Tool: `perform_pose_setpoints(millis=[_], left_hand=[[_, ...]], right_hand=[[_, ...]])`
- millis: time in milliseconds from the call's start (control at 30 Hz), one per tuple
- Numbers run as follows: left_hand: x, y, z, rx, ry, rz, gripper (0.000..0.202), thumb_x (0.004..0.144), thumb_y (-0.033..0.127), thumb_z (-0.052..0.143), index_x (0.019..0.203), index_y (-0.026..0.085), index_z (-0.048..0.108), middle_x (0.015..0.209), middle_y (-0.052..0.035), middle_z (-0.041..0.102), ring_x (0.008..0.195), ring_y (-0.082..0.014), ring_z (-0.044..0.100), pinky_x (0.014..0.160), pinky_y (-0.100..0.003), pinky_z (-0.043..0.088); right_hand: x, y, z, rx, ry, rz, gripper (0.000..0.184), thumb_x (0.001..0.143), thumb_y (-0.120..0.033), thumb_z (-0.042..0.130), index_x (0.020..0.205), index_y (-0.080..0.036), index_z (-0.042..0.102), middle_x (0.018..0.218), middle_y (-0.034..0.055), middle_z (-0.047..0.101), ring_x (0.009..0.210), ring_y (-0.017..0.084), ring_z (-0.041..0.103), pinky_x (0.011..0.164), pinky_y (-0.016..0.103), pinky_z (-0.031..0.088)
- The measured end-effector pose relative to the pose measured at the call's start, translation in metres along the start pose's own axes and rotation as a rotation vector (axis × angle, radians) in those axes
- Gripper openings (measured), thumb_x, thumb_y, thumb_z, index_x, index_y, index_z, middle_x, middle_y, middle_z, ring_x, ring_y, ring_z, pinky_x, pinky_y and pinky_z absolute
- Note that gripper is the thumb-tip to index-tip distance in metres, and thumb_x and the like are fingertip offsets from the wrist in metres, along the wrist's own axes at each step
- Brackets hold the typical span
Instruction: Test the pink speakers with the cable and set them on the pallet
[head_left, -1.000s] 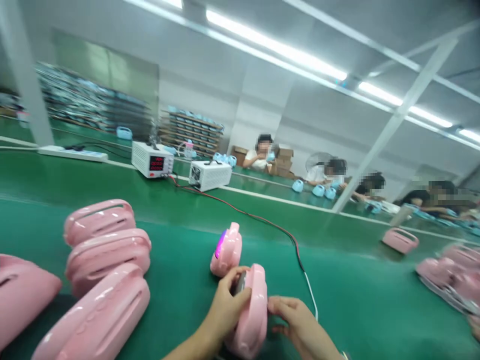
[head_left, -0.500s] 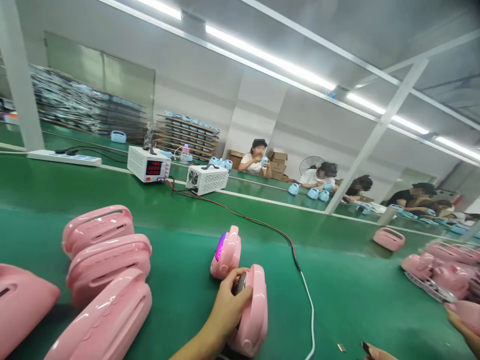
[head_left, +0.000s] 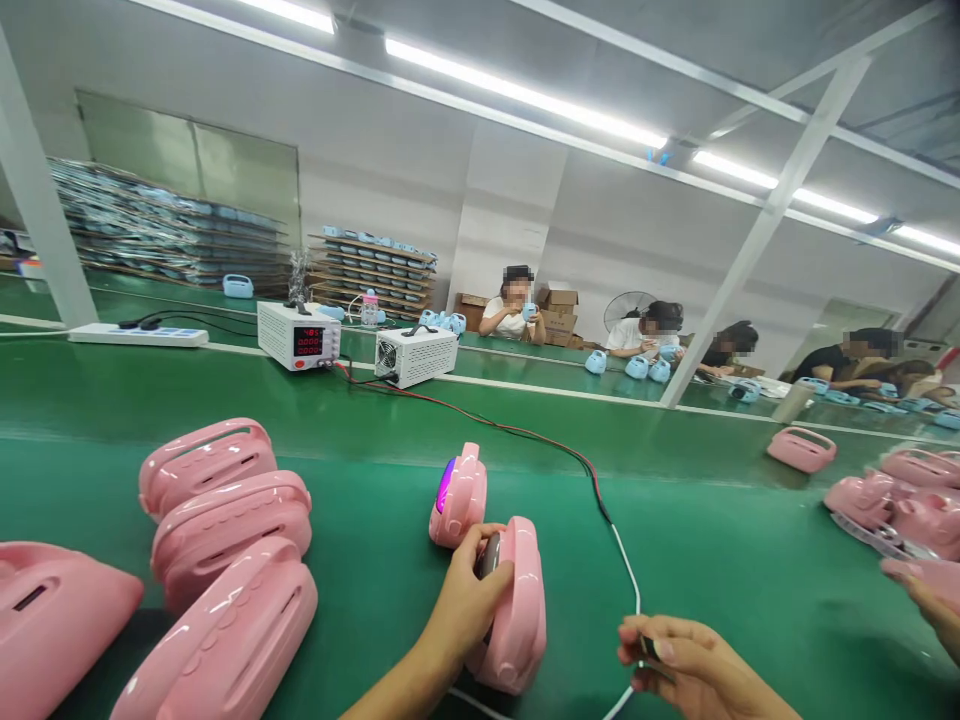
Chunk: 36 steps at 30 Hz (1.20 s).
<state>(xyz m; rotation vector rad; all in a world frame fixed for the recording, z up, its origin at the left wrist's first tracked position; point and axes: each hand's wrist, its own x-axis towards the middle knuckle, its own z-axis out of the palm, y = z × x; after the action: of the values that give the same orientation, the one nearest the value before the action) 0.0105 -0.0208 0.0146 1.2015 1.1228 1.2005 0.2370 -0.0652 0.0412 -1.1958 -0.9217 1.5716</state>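
My left hand (head_left: 472, 590) is closed around a pink portable speaker (head_left: 521, 610) with a loop handle, thumb and fingers at its dark front. It stands on the green table. Just beyond it is a second pink speaker (head_left: 463, 495), its front lit purple. My right hand (head_left: 686, 655) pinches a small black piece (head_left: 649, 648) with a light edge, too small to name exactly. A white cable (head_left: 624, 560) runs beneath that hand; whether the fingers touch it I cannot tell.
Several pink speakers (head_left: 225, 630) stand at the left, more lie in a pile (head_left: 892, 510) at the right. A co-worker's hand (head_left: 934, 605) touches a pink casing at the right edge. Behind are a power supply (head_left: 296, 335), a white unit (head_left: 416, 357), and people handling blue casings.
My right hand has risen from the bottom edge and moved left towards the pink speaker, holding the black piece. The small piece on the table no longer shows. My left hand keeps its hold.
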Motion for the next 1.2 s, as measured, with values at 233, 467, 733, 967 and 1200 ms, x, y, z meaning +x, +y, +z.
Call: perform_pose_setpoints(millis=[233, 467, 733, 967, 1200], left_hand=[[-0.001, 0.000, 0.004, 0.020, -0.006, 0.023, 0.040, 0.065, 0.026, 0.050, 0.102, 0.014, 0.052, 0.101, -0.0103, 0.056, 0.100, -0.0247, 0.052, 0.092, -0.034, 0.037], [-0.002, 0.001, 0.003, -0.003, -0.010, 0.005, 0.040, 0.065, 0.025, 0.052, 0.103, 0.014, 0.053, 0.104, -0.0104, 0.057, 0.102, -0.0248, 0.052, 0.091, -0.034, 0.038], [0.001, -0.006, 0.000, -0.126, -0.092, 0.014, 0.041, 0.066, 0.029, 0.059, 0.105, 0.014, 0.056, 0.111, -0.0094, 0.059, 0.108, -0.0253, 0.052, 0.094, -0.033, 0.039], [-0.001, 0.001, 0.001, -0.153, -0.051, -0.049, 0.043, 0.064, 0.032, 0.063, 0.103, 0.015, 0.058, 0.109, -0.0079, 0.062, 0.107, -0.0257, 0.054, 0.092, -0.031, 0.041], [-0.005, -0.005, 0.001, -0.129, -0.029, -0.052, 0.046, 0.069, 0.034, 0.063, 0.111, 0.017, 0.056, 0.116, -0.0067, 0.060, 0.108, -0.0255, 0.054, 0.093, -0.031, 0.040]], right_hand=[[-0.003, -0.010, 0.042, -0.053, -0.261, 0.074, 0.016, 0.057, -0.027, 0.077, 0.057, -0.015, 0.066, 0.080, 0.0058, 0.066, 0.060, 0.012, 0.056, 0.058, 0.024, 0.043], [0.017, -0.006, 0.038, -0.104, -0.246, 0.099, 0.020, 0.057, -0.031, 0.078, 0.058, -0.014, 0.069, 0.084, 0.0060, 0.062, 0.060, 0.011, 0.051, 0.056, 0.025, 0.041], [0.041, 0.008, 0.049, -0.054, -0.133, 0.085, 0.021, 0.057, -0.031, 0.078, 0.061, -0.013, 0.067, 0.070, 0.0013, 0.052, 0.065, 0.010, 0.043, 0.053, 0.022, 0.035], [0.045, 0.025, 0.049, 0.091, -0.123, 0.108, 0.020, 0.056, -0.029, 0.076, 0.062, -0.013, 0.066, 0.067, 0.0004, 0.051, 0.062, 0.010, 0.041, 0.053, 0.023, 0.033], [0.043, 0.026, 0.047, 0.139, -0.179, 0.109, 0.018, 0.058, -0.027, 0.074, 0.057, -0.013, 0.063, 0.071, 0.0012, 0.053, 0.061, 0.009, 0.042, 0.055, 0.024, 0.033]])
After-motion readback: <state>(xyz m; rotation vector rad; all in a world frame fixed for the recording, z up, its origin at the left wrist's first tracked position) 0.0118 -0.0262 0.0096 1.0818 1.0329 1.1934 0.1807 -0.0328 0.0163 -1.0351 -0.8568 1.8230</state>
